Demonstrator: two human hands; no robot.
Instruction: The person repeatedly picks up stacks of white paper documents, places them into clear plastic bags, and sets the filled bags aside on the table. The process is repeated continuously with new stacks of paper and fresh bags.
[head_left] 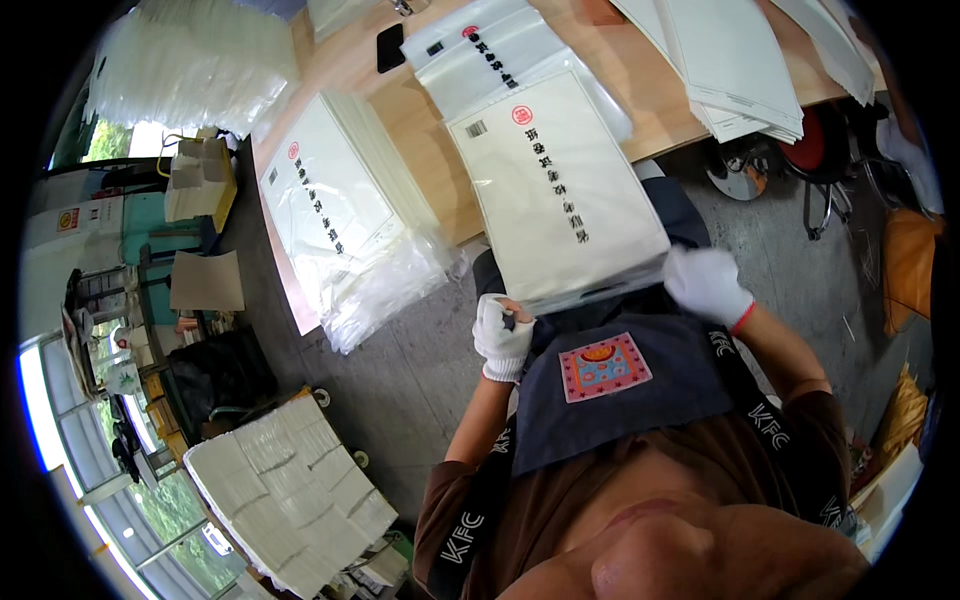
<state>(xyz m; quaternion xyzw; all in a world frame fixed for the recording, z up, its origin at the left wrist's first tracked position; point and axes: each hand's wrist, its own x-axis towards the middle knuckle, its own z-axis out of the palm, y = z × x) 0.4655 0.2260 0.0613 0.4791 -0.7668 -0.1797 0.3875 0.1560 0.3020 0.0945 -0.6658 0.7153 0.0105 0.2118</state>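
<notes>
On the counter (pixel 410 115), a stack of filled plastic sleeves (pixel 345 200) stands left of the white packet (pixel 560 200), and flat clear bags (pixel 500 62) lie just beyond it, partly under its far edge. A black phone (pixel 390 48) rests near those bags; paper sheets (pixel 730 55) are piled at far right. The packet overhangs the counter's near edge, above the person's lap. The left hand (pixel 503 338) curls at its near left corner, the right hand (pixel 708 285), blurred, at its near right; whether either grip holds plastic cannot be told.
</notes>
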